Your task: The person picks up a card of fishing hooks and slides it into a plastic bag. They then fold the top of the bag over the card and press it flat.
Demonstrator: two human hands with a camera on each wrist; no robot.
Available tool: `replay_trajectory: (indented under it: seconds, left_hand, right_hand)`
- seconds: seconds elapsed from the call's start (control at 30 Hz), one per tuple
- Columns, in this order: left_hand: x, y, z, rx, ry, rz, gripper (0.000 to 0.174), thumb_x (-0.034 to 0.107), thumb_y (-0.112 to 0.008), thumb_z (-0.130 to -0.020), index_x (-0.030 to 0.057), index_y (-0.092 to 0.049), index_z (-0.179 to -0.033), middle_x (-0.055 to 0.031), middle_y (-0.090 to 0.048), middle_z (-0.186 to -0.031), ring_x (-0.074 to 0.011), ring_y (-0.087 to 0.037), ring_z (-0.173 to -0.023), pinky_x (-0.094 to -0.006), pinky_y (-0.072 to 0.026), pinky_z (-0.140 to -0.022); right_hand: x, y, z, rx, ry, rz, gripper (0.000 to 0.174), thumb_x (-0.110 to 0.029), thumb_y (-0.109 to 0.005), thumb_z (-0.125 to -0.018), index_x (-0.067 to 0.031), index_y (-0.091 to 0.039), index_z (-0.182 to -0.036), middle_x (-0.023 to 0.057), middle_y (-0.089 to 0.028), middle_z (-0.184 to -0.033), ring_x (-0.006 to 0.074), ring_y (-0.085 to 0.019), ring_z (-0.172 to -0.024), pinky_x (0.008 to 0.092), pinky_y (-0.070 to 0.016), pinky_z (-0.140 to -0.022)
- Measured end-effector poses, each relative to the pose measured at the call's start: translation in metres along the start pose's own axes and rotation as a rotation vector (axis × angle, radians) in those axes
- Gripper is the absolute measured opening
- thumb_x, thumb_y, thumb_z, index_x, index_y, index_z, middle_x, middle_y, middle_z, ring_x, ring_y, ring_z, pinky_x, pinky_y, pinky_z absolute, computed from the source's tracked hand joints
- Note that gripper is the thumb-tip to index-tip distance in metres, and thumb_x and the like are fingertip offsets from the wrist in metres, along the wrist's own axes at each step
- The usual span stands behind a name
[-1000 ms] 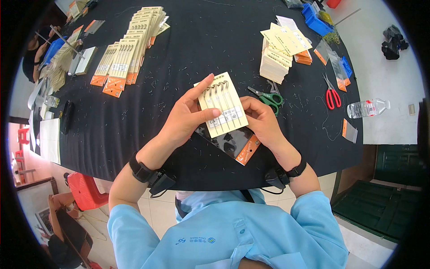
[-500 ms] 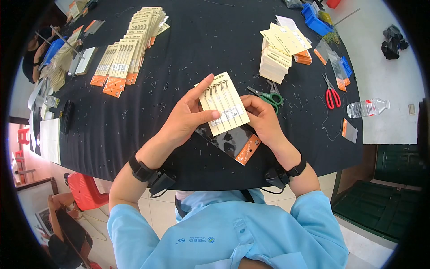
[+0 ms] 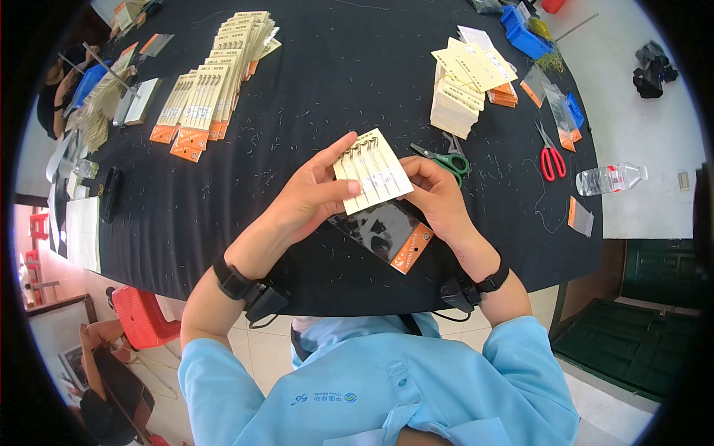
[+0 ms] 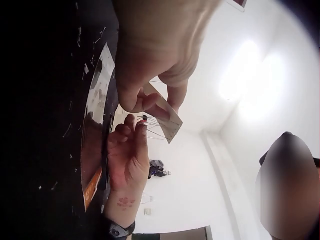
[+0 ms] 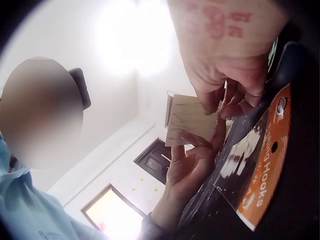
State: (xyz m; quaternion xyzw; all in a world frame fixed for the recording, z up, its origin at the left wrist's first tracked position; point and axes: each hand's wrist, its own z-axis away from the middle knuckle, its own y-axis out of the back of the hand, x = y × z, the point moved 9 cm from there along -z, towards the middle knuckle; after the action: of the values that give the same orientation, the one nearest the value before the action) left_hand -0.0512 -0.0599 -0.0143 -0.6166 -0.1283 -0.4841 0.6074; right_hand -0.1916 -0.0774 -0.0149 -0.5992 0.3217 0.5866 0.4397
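Note:
A cream card (image 3: 374, 172) with several hooks lying side by side under a white label is held above the table. The left hand (image 3: 303, 195) grips its left side, thumb on the front. At the card's right edge, the right hand (image 3: 435, 195) has curled fingers and thumb together; in the right wrist view that hand (image 5: 227, 82) pinches by the card (image 5: 192, 120). What exactly lies between its fingertips is hard to tell. Beneath the hands, a clear bag with an orange header (image 3: 411, 247) lies on the black cloth (image 3: 335, 275).
Green scissors (image 3: 450, 163) lie beyond the right hand, red scissors (image 3: 552, 162) farther right, near a bottle (image 3: 610, 179). Stacked cream cards (image 3: 455, 104) stand at the back right. Packed hook cards (image 3: 201, 100) overlap at the back left. Thread scraps dot the cloth.
The card has shifted slightly away from the body and tilted, showing more of the bag beneath. The left hand has moved a little with it; the right hand stays nearly in place.

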Motion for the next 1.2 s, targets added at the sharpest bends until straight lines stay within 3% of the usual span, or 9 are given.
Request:
replay_trajectory:
  seconds: [0.4, 0.5, 0.57, 0.63, 0.7, 0.77, 0.87, 1.1, 1.2]
  left_hand:
    - [-0.011, 0.012, -0.002, 0.030, 0.063, 0.190, 0.073, 0.016, -0.067, -0.082, 0.0019, -0.027, -0.142, -0.0088, -0.052, -0.122, -0.0083, -0.053, -0.094, -0.0207, -0.0449, -0.070]
    - [-0.012, 0.014, -0.003, 0.028, 0.051, 0.207, 0.073, 0.018, -0.067, -0.083, 0.0015, -0.027, -0.141, -0.0086, -0.053, -0.121, -0.0079, -0.051, -0.092, -0.0211, -0.0440, -0.069]
    - [-0.013, 0.016, -0.003, 0.031, 0.053, 0.203, 0.074, 0.018, -0.067, -0.083, 0.0013, -0.026, -0.141, -0.0092, -0.052, -0.123, -0.0097, -0.052, -0.097, -0.0223, -0.0440, -0.072]
    - [-0.012, 0.014, -0.003, 0.043, 0.043, 0.169, 0.075, 0.016, -0.067, -0.082, 0.0008, -0.025, -0.142, -0.0102, -0.051, -0.124, -0.0122, -0.053, -0.102, -0.0245, -0.0453, -0.077]
    - [-0.010, 0.009, -0.003, 0.051, 0.037, 0.134, 0.076, 0.015, -0.067, -0.082, 0.0004, -0.024, -0.142, -0.0111, -0.050, -0.126, -0.0147, -0.053, -0.108, -0.0266, -0.0466, -0.082]
    - [-0.007, -0.001, -0.002, 0.024, 0.016, 0.111, 0.085, 0.008, -0.065, -0.083, -0.0002, -0.008, -0.145, -0.0146, -0.043, -0.131, -0.0202, -0.049, -0.117, -0.0325, -0.0433, -0.094]
    - [-0.007, -0.002, -0.001, 0.035, -0.004, 0.035, 0.087, 0.006, -0.064, -0.082, -0.0017, -0.005, -0.145, -0.0167, -0.040, -0.134, -0.0242, -0.045, -0.122, -0.0374, -0.0404, -0.100]
    - [0.002, -0.006, 0.002, 0.047, -0.081, -0.029, 0.089, 0.000, -0.066, -0.080, -0.0021, -0.005, -0.145, -0.0179, -0.039, -0.134, -0.0229, -0.045, -0.122, -0.0355, -0.0419, -0.098]
    - [0.000, -0.005, 0.002, 0.065, -0.066, -0.009, 0.086, 0.001, -0.068, -0.077, 0.0054, -0.016, -0.146, -0.0133, -0.040, -0.136, -0.0215, -0.045, -0.123, -0.0358, -0.0411, -0.101]
  right_hand:
    - [-0.004, 0.000, 0.000, 0.076, -0.035, -0.008, 0.010, -0.006, -0.063, -0.086, -0.0002, -0.060, -0.092, 0.0021, -0.057, -0.097, 0.0070, -0.056, -0.082, 0.0212, -0.0456, -0.074]
    - [-0.027, 0.012, 0.007, 0.255, 0.174, 0.038, 0.009, -0.007, -0.064, -0.085, -0.0017, -0.061, -0.092, 0.0014, -0.057, -0.090, 0.0059, -0.055, -0.078, 0.0194, -0.0445, -0.069]
    - [-0.052, 0.007, 0.018, 0.219, 0.428, 0.233, 0.009, -0.006, -0.064, -0.084, -0.0024, -0.062, -0.091, 0.0011, -0.056, -0.084, 0.0053, -0.053, -0.070, 0.0182, -0.0419, -0.062]
    - [-0.058, -0.003, 0.021, 0.167, 0.471, 0.366, 0.009, -0.007, -0.065, -0.083, -0.0015, -0.063, -0.090, 0.0015, -0.056, -0.081, 0.0049, -0.050, -0.064, 0.0185, -0.0394, -0.056]
    - [-0.047, -0.016, 0.017, 0.104, 0.333, 0.392, 0.010, -0.008, -0.065, -0.082, -0.0009, -0.064, -0.091, 0.0016, -0.056, -0.081, 0.0048, -0.050, -0.062, 0.0191, -0.0387, -0.054]
    - [-0.039, -0.014, 0.016, 0.111, 0.311, 0.331, 0.013, -0.008, -0.066, -0.082, -0.0010, -0.064, -0.093, 0.0015, -0.056, -0.082, 0.0046, -0.051, -0.063, 0.0190, -0.0397, -0.055]
    - [-0.031, -0.015, 0.014, 0.087, 0.216, 0.268, 0.014, -0.008, -0.066, -0.081, -0.0008, -0.063, -0.094, 0.0012, -0.056, -0.081, 0.0049, -0.052, -0.064, 0.0193, -0.0404, -0.056]
    - [-0.013, -0.018, 0.014, 0.042, 0.025, -0.058, 0.017, -0.008, -0.064, -0.085, -0.0016, -0.059, -0.100, 0.0012, -0.061, -0.092, 0.0044, -0.058, -0.080, 0.0189, -0.0459, -0.072]
    - [-0.013, -0.019, 0.014, 0.023, 0.042, -0.088, 0.017, -0.007, -0.063, -0.085, -0.0021, -0.058, -0.101, 0.0013, -0.061, -0.094, 0.0046, -0.058, -0.083, 0.0192, -0.0461, -0.074]
